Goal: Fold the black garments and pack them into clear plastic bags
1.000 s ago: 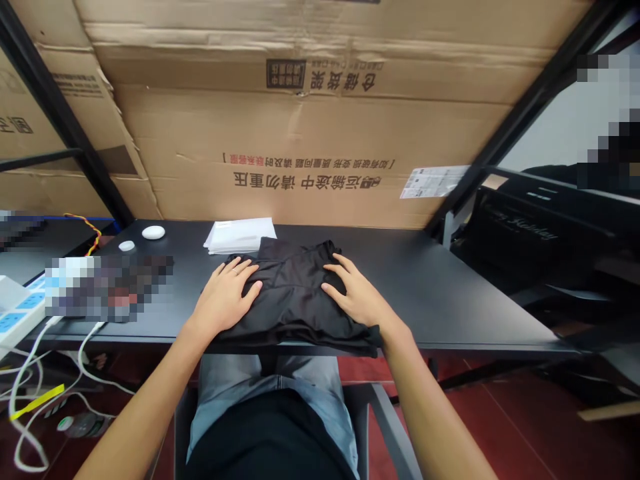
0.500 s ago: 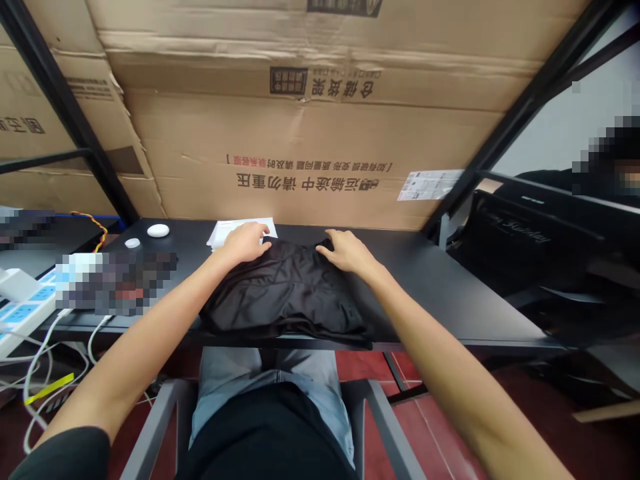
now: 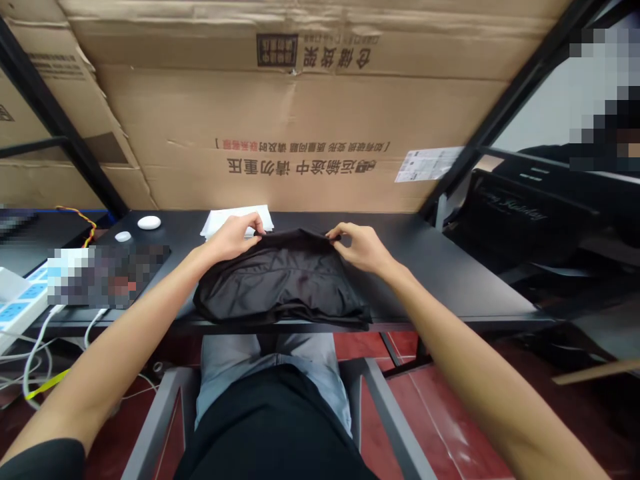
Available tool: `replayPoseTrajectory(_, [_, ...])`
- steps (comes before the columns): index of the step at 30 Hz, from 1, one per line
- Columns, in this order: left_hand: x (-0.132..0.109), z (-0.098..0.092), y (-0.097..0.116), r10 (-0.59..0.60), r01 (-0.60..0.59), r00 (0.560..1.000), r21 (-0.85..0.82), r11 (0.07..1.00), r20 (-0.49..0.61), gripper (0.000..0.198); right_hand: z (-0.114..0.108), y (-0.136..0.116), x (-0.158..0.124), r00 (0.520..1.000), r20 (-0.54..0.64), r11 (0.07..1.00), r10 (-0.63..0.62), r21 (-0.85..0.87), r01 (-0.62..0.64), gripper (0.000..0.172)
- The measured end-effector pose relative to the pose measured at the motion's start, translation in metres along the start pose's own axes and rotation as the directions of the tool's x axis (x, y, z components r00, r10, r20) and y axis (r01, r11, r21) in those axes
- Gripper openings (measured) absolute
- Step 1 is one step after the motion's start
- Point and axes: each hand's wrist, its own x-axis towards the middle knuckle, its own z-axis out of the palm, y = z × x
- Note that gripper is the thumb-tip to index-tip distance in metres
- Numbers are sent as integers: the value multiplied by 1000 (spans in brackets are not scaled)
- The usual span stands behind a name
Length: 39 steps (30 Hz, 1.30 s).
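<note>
"Cardboard (image 3: 200,113) stands right across the back of that black table (image 3: 450,267), printed upside down. What's lying in front of it?"

"Some black cloth (image 3: 285,287), creased and a bit shiny, spread on the tabletop before the seated person. Its near side comes right up to the table's front edge."

"Which step would you call this?"

"Taking hold of the far edge, I'd say, with the cloth otherwise lying loose. From here, the next move calls for an even grip at both places, so one side doesn't drag or bunch."

"And the hands?"

"Left hand (image 3: 233,238): thumb and fingers drawn together, pinching that far edge, just by the white papers (image 3: 217,219) (mind those, they're close enough to get caught up). The right hand (image 3: 361,248) does likewise farther along: fingertips closed on the edge, the rest of the hand loosely curled."

"Both really gripping?"

"Looks so to me, though how much fabric each has between the fingers, I can't tell. A short stretch of edge runs between them, rising slightly in the middle."
</note>
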Motion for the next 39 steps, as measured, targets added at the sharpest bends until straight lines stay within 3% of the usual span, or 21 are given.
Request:
replayPoseTrajectory(4, [-14,-7,10,102,-116,980,74,991,172,19,-5,-1,-21,986,122,993,-112,-15,115,16])
replayPoseTrajectory(8, [-29,-13,20,102,-164,930,150,975,352,31,-9,-4,-35,946,225,970,-233,-12,242,14])
replayPoseTrajectory(12, [-59,-23,37,96,-150,943,151,977,319,41,-24,-15,-48,935,231,963,-268,43,265,23])
replayPoseTrajectory(16, [-108,-39,54,101,-160,946,171,972,309,47,-52,-37,-68,934,232,958,-273,152,242,33])
replayPoseTrajectory(20, [-153,-48,53,76,-147,947,212,966,312,50,-69,-55,-88,891,334,944,-308,224,242,54])
replayPoseTrajectory(23, [-172,-48,45,68,-140,953,228,964,297,45,-66,-61,-99,880,381,955,-283,192,224,47])
replayPoseTrajectory(26, [-177,-48,42,54,-110,962,199,974,269,35,-60,-63,-103,887,381,962,-262,180,206,24])
replayPoseTrajectory(28, [-176,-49,43,22,-66,966,160,985,258,26,-59,-65,-103,896,371,964,-244,195,181,18])
replayPoseTrajectory(33, [-168,-54,43,-121,110,970,61,992,213,13,-63,-68,-92,922,376,973,-88,233,-2,21])
replayPoseTrajectory(39, [-156,-52,33,-293,295,954,-14,956,67,23,-64,-55,-80,881,473,914,23,347,-210,41])
